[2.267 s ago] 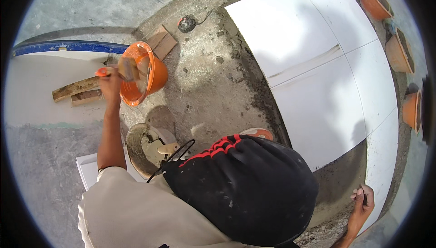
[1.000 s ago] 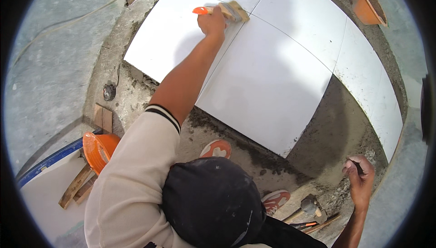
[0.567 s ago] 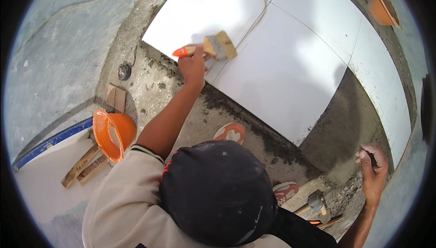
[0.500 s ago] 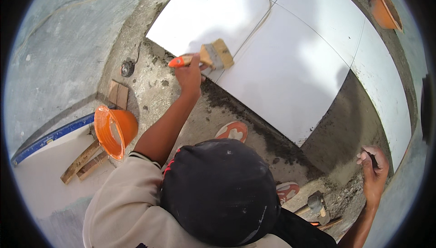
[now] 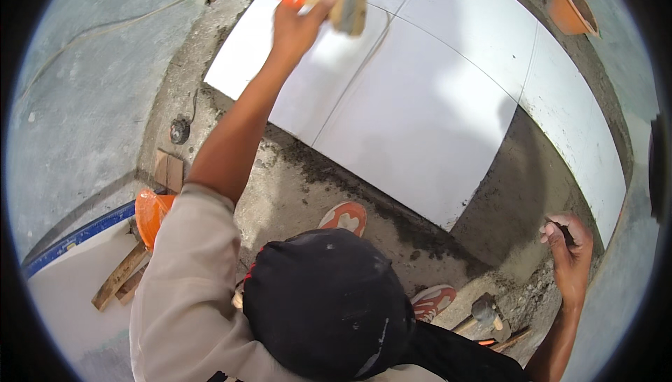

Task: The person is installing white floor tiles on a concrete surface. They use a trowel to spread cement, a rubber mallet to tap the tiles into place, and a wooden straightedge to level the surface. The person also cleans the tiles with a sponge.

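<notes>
My left hand [image 5: 297, 30] is closed around the orange-ended handle of a wide paintbrush [image 5: 348, 11], which looks slightly smeared by motion. Brush and hand are over the large white floor tiles [image 5: 427, 109], left of a joint with a pale curved streak along it. Beside the dark mortar bed [image 5: 514, 186], at the right, my right hand [image 5: 570, 249] has its fingers curled. A dark patch shows between them; whether it is a held thing or shadow, I cannot tell.
Orange buckets stand at far right [image 5: 570, 7] and left [image 5: 150, 217], the latter partly behind my sleeve. A blue spirit level [image 5: 84, 238] and wood strips [image 5: 119, 277] lie at left. A mallet [image 5: 484, 310] lies near my right shoe [image 5: 432, 303]; walls flank both sides.
My left hand has moved the brush away from the near tile edge, farther up over the tiles. My right hand stays curled in about the same place. The whole view has shifted slightly.
</notes>
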`<control>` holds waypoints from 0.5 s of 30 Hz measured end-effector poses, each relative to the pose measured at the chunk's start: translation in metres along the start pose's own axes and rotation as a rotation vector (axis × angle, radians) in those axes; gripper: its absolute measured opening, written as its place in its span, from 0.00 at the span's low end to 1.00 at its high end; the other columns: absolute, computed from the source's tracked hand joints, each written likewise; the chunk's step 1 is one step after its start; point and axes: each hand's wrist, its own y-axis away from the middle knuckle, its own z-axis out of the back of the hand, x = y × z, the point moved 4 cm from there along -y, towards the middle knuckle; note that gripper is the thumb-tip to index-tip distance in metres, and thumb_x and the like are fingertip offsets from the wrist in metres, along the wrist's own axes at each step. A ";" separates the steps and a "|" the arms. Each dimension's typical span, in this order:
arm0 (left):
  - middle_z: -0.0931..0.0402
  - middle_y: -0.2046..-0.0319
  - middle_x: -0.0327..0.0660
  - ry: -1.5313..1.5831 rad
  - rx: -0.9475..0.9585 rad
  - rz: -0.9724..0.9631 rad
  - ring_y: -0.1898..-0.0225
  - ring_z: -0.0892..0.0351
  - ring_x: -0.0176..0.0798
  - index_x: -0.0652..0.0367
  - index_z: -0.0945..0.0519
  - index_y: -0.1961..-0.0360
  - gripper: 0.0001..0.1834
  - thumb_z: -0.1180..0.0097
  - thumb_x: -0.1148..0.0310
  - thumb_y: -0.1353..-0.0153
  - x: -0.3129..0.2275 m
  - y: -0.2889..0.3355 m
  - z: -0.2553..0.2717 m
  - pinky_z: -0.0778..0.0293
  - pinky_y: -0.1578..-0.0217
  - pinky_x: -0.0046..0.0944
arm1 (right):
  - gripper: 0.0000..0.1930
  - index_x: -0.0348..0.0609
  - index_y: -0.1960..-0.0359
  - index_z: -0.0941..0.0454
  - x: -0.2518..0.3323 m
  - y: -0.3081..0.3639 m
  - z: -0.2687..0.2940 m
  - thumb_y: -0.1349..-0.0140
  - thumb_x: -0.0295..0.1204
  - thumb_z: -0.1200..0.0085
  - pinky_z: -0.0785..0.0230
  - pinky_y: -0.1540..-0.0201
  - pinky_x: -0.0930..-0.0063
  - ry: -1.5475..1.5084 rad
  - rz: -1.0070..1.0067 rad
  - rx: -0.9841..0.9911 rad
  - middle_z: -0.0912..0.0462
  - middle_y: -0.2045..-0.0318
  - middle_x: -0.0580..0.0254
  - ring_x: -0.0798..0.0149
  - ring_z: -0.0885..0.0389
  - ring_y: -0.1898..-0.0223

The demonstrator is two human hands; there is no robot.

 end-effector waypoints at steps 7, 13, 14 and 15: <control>0.12 0.60 0.48 -0.542 0.046 -0.091 0.57 0.12 0.52 0.54 0.18 0.57 0.12 0.37 0.60 0.35 0.061 -0.135 -0.118 0.19 0.52 0.48 | 0.09 0.34 0.55 0.17 -0.015 -0.001 0.005 0.26 0.30 0.38 0.27 0.63 0.76 -0.083 -0.006 -0.043 0.17 0.65 0.62 0.72 0.19 0.66; 0.11 0.56 0.54 -0.564 0.251 0.014 0.51 0.10 0.51 0.55 0.19 0.53 0.17 0.39 0.54 0.34 0.048 -0.116 -0.118 0.18 0.48 0.51 | 0.09 0.34 0.54 0.18 -0.027 0.004 0.007 0.25 0.29 0.39 0.27 0.62 0.75 -0.069 -0.034 -0.027 0.18 0.63 0.61 0.71 0.19 0.65; 0.11 0.55 0.55 -0.656 0.243 -0.049 0.51 0.10 0.49 0.55 0.19 0.53 0.18 0.40 0.53 0.33 0.041 -0.104 -0.116 0.18 0.46 0.50 | 0.09 0.33 0.53 0.18 -0.033 0.004 0.007 0.25 0.29 0.39 0.27 0.61 0.75 -0.069 -0.052 -0.022 0.18 0.63 0.60 0.70 0.19 0.65; 0.10 0.60 0.47 -0.630 0.266 0.019 0.58 0.09 0.47 0.61 0.11 0.54 0.25 0.31 0.47 0.38 0.041 -0.085 -0.105 0.17 0.52 0.46 | 0.10 0.33 0.53 0.18 -0.039 0.005 0.007 0.25 0.29 0.39 0.27 0.61 0.75 -0.068 -0.069 -0.016 0.18 0.62 0.60 0.70 0.20 0.64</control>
